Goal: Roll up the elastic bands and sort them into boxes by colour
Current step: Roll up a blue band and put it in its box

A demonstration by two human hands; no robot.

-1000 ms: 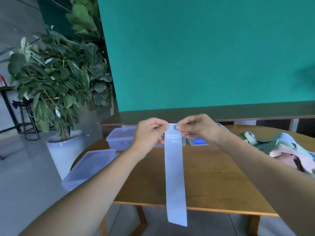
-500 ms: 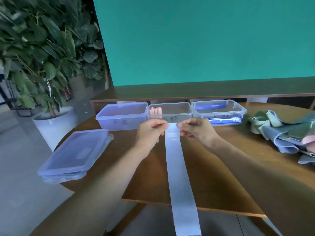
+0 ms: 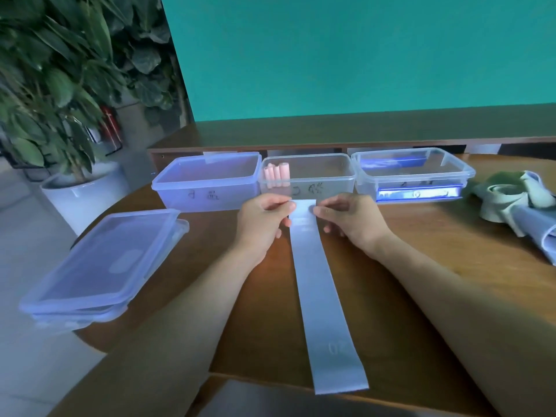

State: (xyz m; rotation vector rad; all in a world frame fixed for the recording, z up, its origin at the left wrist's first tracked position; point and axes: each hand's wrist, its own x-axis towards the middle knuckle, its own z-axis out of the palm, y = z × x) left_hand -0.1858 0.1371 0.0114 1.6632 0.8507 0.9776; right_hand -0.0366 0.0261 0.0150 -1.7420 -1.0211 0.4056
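A: What's different from a second ago?

B: The blue band [image 3: 319, 284] was hanging in the air from the hands then; now it lies flat on the desk [image 3: 436, 266]. Its near end reaches past the desk edge toward the person, and its far end sits between the two hands.

A: And the hands?

B: The left hand [image 3: 261, 224] pinches the far end's left corner between thumb and fingers; the right hand [image 3: 349, 221] pinches the right corner the same way. Both have come down to the desk surface.

A: So what does that mean for the job?

B: I judge the band is laid out ready for rolling, starting from the far end and working back toward the person. No turn has been made yet; the strip is flat along its whole length.

A: Where would it go afterwards?

B: Just beyond the hands stand three open boxes in a row. The middle box [image 3: 308, 176], straight ahead, holds pink rolls [image 3: 276, 174]. The right box [image 3: 413, 173] beyond the right hand shows something blue inside, so it is probably the target. The left box [image 3: 207, 182] looks empty, though I can't be sure.

A: Anything left to do?

B: Plenty. Out past the right hand lies a pile of unrolled bands [image 3: 517, 203], green and blue. Left of the left hand lie stacked lids [image 3: 102, 263].
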